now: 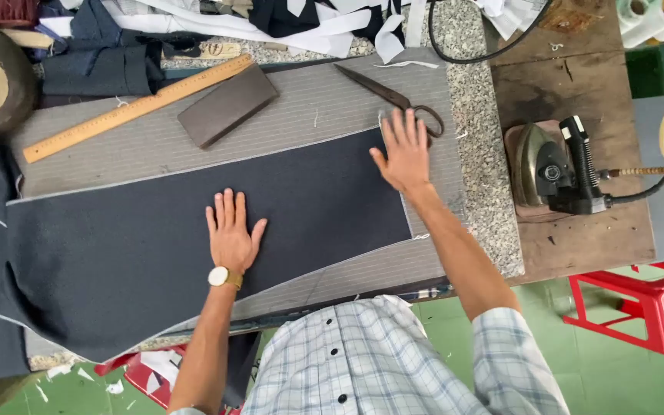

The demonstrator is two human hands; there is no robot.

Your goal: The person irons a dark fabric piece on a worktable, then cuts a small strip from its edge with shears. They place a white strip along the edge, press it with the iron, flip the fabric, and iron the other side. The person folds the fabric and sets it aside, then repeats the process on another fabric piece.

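A long piece of dark navy cloth [140,253] lies flat across a grey striped fabric [309,107] on the worktable. My left hand [232,230], with a watch on the wrist, presses flat on the middle of the navy cloth, fingers together. My right hand [403,154] rests flat with fingers spread at the cloth's far right corner, fingertips touching the grey fabric just below the handles of dark tailor's scissors [393,96]. Neither hand holds anything.
A wooden ruler [136,107] lies diagonally at the back left, beside a dark rectangular block [228,104]. A steam iron [555,165] sits on a wooden board at the right. Piled fabric scraps [194,23] line the back edge. A red plastic stool [647,303] stands at lower right.
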